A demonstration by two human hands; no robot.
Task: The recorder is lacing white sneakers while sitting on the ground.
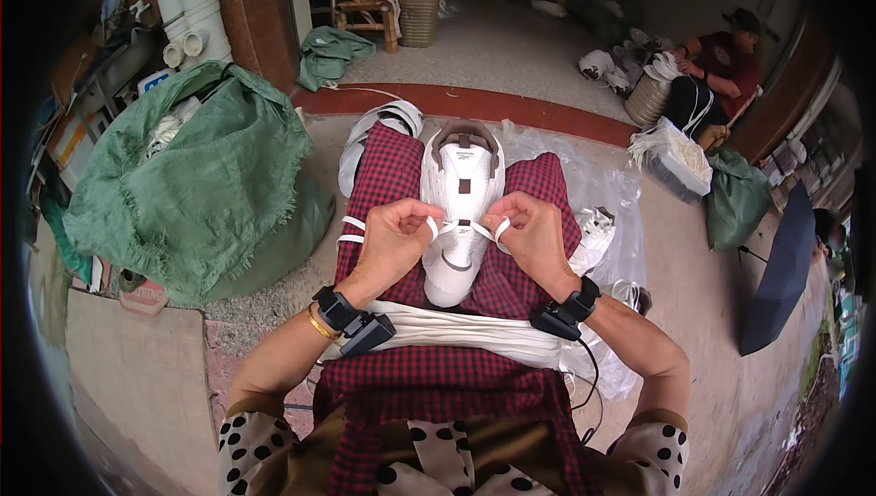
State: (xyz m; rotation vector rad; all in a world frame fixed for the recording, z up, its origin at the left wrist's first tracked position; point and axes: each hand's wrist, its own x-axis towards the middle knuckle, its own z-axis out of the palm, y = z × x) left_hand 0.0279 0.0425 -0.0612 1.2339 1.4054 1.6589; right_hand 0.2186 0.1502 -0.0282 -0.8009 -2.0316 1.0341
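Observation:
A white sneaker (pixel 447 263) rests upright on my lap, its toe toward me and its brown-lined collar away from me. A white shoelace (pixel 432 228) crosses the lower part of its tongue. One end of that lace is pinched between the fingers of my left hand (pixel 392 239). On the other side, my right hand (pixel 535 239) pinches the opposite end. Red and black checked cloth (pixel 383 167) covers my legs under the shoe. A thick bundle of white laces (pixel 465 339) lies across my lap, closer to me than the toe.
A large green woven sack (pixel 182 195) stands at the left. Clear plastic sheeting (pixel 625 254) and another white shoe (pixel 595 239) lie right of my legs. Farther right are a dark umbrella (pixel 778 281) and a green bag (pixel 735 199). A seated person (pixel 725 67) handles shoes by the doorway.

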